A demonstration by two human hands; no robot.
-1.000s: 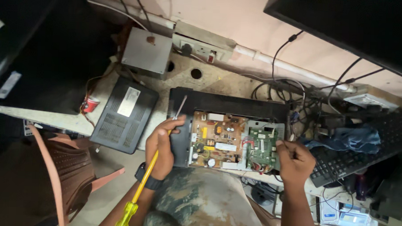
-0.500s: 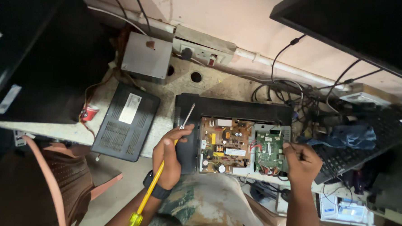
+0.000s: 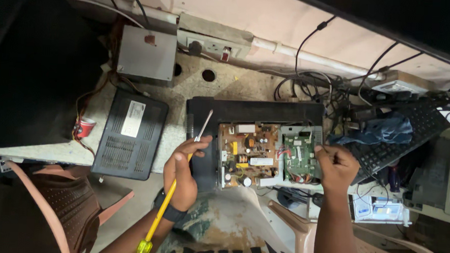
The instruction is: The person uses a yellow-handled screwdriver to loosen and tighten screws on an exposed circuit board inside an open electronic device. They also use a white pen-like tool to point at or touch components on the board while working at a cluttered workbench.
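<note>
Our left hand (image 3: 182, 175), fingers clamped on the screwdriver (image 3: 174, 190), has slid beside the opened device (image 3: 254, 143), while our right hand (image 3: 337, 167) stays curled at the green board (image 3: 298, 157).

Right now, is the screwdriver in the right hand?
No. The left hand holds the yellow-handled screwdriver; the right hand grips the green circuit board.
</note>
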